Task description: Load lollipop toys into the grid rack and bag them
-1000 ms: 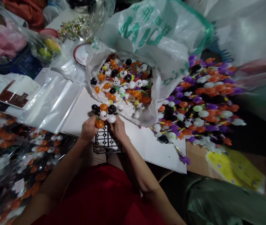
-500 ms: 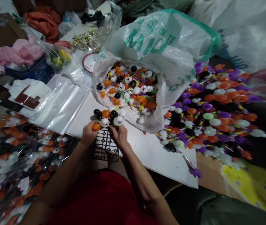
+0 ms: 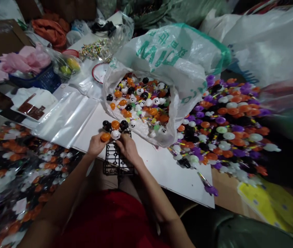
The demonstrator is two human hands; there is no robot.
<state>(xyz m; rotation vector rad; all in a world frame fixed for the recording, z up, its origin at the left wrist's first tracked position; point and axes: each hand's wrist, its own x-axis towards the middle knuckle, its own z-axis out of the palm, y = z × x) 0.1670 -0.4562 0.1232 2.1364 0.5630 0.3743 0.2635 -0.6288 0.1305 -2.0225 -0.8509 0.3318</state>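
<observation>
Over the table's near edge, a black grid rack (image 3: 114, 162) holds several Halloween-headed sticks, their heads clustered at its top. My left hand (image 3: 96, 146) is closed at the left, gripping an orange pumpkin head (image 3: 105, 137). Fingers of my right hand (image 3: 127, 147) pinch just under a white skull head (image 3: 115, 134) at the front; its stick is hidden. Behind these heads are a black head (image 3: 106, 125), another orange pumpkin head (image 3: 115, 124) and a second black head (image 3: 124, 125). A white skull-faced head (image 3: 132, 124) stands beyond my right hand.
An open white plastic bag (image 3: 172, 132) full of headed sticks lies just ahead. To the right is a large pile of similar sticks (image 3: 229, 127). Clear plastic sleeves (image 3: 69, 117) lie left, near a blue basket (image 3: 45, 81). Bagged pieces (image 3: 40, 179) are at lower left.
My right hand has moved slightly left and down, from a white figure at the cluster's right to the front skull head. My left hand stays by the orange pumpkin. The view has shifted slightly.
</observation>
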